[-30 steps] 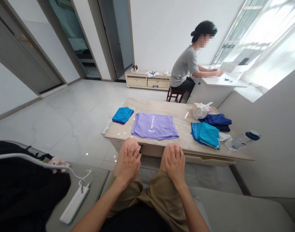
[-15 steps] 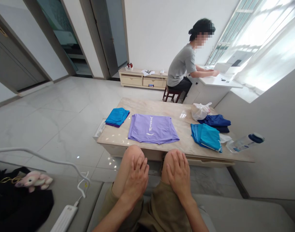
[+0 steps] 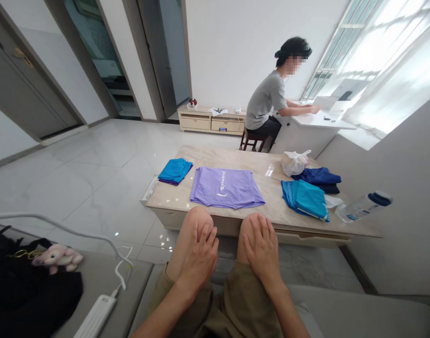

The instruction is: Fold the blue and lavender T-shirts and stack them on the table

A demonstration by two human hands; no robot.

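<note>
1. Work in hand: judged to be at a pause. No handling is under way on either side. The purple garment [image 3: 232, 188] lies flat with its white lettering uppermost, and its sides show layered edges. This suggests folding, at least in part; the type of garment cannot be confirmed.
2. Condition of the left grip [image 3: 203, 254]: empty, palm down over the left knee [image 3: 193, 217], fingers laid forward and slightly bent.
3. Condition of the right grip [image 3: 263, 249]: likewise empty, palm down over the right knee [image 3: 248, 224], fingers forward, thumb toward the inner side.
4. Next move, as judged: any further handling of the garment would call for both grips to leave the knees, reach forward over the near edge of the desk [image 3: 174, 196] and take the fabric by its edges. Thin, soft cloth would probably wrinkle if drawn from one side only.
5. Position of the garment relative to the grips: ahead of both, beyond the knees, on the desk near its front edge. It lies roughly in line with the gap between the knees; neither grip touches it.
6. Adjacent items: the blue stack [image 3: 175, 170] to the garment's left and the teal pile [image 3: 308, 199] to its right, both apart from it.
</note>
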